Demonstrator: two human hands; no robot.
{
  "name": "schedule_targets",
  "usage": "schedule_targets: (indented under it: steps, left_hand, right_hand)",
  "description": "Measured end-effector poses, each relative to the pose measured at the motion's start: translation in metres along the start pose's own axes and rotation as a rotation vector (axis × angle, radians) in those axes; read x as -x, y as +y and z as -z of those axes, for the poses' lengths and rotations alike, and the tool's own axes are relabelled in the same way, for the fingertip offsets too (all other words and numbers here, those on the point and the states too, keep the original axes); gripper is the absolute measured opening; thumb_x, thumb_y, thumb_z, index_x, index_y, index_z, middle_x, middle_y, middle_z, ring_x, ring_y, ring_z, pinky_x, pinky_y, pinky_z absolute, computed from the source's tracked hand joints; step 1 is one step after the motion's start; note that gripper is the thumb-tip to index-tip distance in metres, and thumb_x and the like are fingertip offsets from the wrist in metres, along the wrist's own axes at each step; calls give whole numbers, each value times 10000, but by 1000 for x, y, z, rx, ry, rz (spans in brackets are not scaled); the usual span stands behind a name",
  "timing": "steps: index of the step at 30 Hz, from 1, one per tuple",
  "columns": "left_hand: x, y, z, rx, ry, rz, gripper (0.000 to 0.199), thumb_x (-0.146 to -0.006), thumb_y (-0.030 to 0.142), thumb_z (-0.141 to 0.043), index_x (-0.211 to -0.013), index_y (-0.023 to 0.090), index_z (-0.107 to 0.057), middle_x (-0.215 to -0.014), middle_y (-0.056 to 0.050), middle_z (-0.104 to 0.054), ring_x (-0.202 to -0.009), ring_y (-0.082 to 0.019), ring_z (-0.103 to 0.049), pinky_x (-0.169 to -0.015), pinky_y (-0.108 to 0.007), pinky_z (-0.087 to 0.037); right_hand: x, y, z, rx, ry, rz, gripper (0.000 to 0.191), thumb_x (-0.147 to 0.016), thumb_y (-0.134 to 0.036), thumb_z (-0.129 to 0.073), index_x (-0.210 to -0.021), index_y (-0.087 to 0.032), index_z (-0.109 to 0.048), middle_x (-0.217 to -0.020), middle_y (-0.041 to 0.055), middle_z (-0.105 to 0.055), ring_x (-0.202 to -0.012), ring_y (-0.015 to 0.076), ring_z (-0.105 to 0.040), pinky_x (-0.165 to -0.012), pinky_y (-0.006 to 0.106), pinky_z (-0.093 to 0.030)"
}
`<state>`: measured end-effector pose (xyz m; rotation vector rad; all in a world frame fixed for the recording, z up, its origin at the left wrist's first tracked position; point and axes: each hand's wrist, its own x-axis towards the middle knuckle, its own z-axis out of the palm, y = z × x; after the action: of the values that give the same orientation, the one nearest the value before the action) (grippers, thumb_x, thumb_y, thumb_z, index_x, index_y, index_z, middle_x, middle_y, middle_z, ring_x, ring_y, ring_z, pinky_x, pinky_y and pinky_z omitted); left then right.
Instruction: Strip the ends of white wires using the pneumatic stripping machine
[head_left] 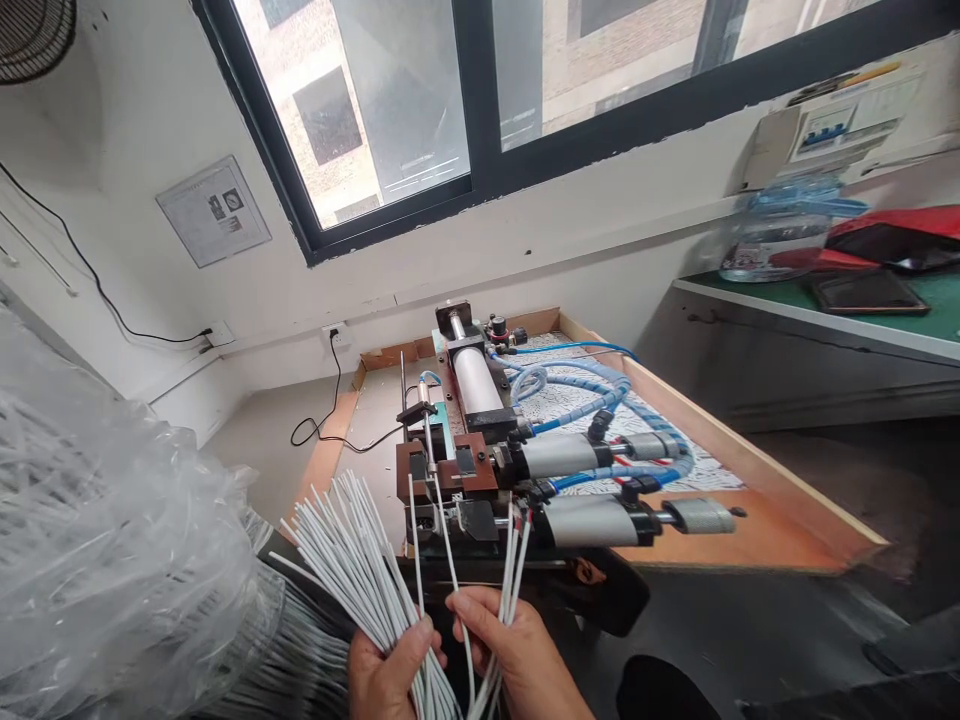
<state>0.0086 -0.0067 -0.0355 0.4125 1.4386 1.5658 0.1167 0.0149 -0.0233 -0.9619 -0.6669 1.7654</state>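
My left hand (397, 665) is closed around a thick bundle of white cables (367, 560) whose ends fan out up and to the left. One cable of the bundle stands apart, pointing up at the machine. In my right hand (506, 645) a single white cable (452, 555) is pinched between thumb and finger, its tip near the machine's jaws. A few more white cables (513, 570) are held in the same hand, with darker or reddish ends. Just beyond both hands is a pneumatic machine (472, 480) with silver cylinders and blue air hoses.
A wooden-edged tray (750, 450) lies under the machine, strewn with small white and dark scraps. Plastic-wrapped cable bundles (112, 520) crowd the left side. At the right, a green-topped table (787, 300) holds a clear plastic jug (780, 235) and a phone-like dark slab (870, 291).
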Motion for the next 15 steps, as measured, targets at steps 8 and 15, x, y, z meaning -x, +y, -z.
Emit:
schedule_targets:
  steps: [8, 15]
  left_hand:
    - [5, 7, -4, 40, -88, 3, 247, -439, 267, -751, -604, 129, -631, -422, -16, -609, -381, -143, -526, -430, -258, -409]
    - [6, 14, -6, 75, -14, 60, 226, -454, 280, -740, -590, 129, -641, -474, -44, -642, -446, -187, -583, -451, -276, -433]
  right_hand:
    - [-6, -10, -11, -78, -260, -103, 309, -578, -417, -685, -632, -122, -612, -465, -34, -459, -429, 75, -384, -449, 201, -291]
    - [-4, -3, -5, 92, -75, 97, 344, -569, -462, -676, -508, -126, -634, -434, -12, -475, -444, 88, -359, -456, 219, -278]
